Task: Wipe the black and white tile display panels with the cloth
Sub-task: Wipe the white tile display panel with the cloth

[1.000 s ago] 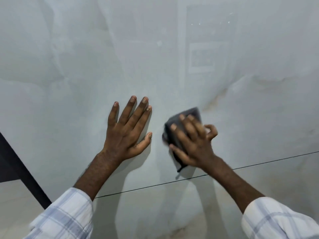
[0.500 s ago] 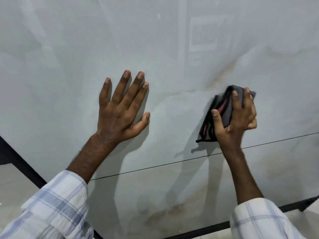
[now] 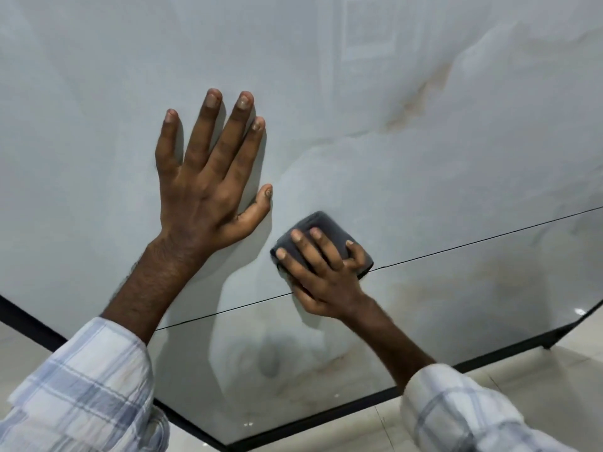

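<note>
Right hand (image 3: pixel 326 275) slid cloth (image 3: pixel 329 228) leftward (left hand (image 3: pixel 208 190) flat).

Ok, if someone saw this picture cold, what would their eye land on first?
The left hand, spread flat against the white panel left of centre. Just right of it and lower, the right hand holds a folded dark grey cloth to the panel, right at the thin dark seam that crosses it. A black frame edges the panel along the bottom.
</note>
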### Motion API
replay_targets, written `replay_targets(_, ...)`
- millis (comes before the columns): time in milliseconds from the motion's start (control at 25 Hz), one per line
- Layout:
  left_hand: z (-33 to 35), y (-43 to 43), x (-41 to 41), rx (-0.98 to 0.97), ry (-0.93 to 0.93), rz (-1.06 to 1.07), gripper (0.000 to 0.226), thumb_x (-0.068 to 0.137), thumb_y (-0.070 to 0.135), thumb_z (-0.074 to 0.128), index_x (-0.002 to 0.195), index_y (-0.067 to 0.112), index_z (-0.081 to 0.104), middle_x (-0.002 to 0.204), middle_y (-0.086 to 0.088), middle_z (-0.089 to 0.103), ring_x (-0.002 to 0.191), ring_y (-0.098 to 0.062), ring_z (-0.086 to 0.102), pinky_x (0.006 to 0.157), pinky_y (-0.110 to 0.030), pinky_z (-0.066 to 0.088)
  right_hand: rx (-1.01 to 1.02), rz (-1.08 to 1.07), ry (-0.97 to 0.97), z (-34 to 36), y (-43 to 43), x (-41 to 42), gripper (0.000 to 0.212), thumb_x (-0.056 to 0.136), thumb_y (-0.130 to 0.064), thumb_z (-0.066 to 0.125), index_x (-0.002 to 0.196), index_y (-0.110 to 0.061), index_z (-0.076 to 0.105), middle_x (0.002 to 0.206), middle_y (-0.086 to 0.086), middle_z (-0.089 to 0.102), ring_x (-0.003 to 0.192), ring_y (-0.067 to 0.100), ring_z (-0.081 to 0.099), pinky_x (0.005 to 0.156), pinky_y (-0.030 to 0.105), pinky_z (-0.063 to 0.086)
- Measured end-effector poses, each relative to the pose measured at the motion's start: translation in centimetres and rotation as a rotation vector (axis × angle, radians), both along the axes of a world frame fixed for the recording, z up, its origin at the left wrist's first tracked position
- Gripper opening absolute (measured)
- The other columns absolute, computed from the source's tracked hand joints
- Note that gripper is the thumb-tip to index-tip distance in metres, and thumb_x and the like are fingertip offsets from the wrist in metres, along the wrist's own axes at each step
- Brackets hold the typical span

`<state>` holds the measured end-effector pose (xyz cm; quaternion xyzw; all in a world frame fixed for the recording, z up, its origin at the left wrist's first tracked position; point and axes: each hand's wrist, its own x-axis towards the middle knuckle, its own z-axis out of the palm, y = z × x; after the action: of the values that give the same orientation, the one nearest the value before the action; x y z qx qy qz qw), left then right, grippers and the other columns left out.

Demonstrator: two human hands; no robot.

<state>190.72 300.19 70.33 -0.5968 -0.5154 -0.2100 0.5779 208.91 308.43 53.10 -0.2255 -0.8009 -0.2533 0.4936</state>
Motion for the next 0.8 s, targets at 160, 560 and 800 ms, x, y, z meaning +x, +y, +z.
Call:
replay_targets(160,-0.2,0.2,0.0,0.005,-0.004,-0.002,0.074,0.097,0.043,0.057,0.159,0.007,0.039,0.164,-0.016,0.037,0.153,-0.042,0.032,0.121,-0.064,0.019,0.024,0.009,0.050,-1.0,4.1,4.5,0.062,0.092,-0.042,0.059,0.153,-0.035,0.048,0.165,0.001,0.037,0.154,0.021,0.030,0.111,0.053,0.024)
replay_targets(560,0.0,0.2,0.0,0.003,-0.007,-0.022,0.073,0.098,0.043,0.056,0.159,0.007,0.039,0.164,-0.017,0.038,0.151,-0.044,0.035,0.121,-0.063,0.018,-0.109,-0.074,0.106,-7.1,0.1,0.8,0.079,0.087,-0.046,0.070,0.156,-0.027,0.037,0.164,0.011,0.030,0.152,0.031,0.027,0.110,0.056,0.025)
replay_targets(800,-0.4,-0.1,0.5,-0.069,-0.087,-0.135,0.068,0.098,0.040,0.058,0.156,0.006,0.044,0.162,-0.022,0.038,0.150,-0.048,0.034,0.118,-0.070,0.015,0.128,0.069,-0.247,-6.0,3.9,5.8,0.076,0.087,-0.041,0.070,0.157,-0.039,0.042,0.164,-0.007,0.040,0.150,0.017,0.035,0.102,0.052,0.030)
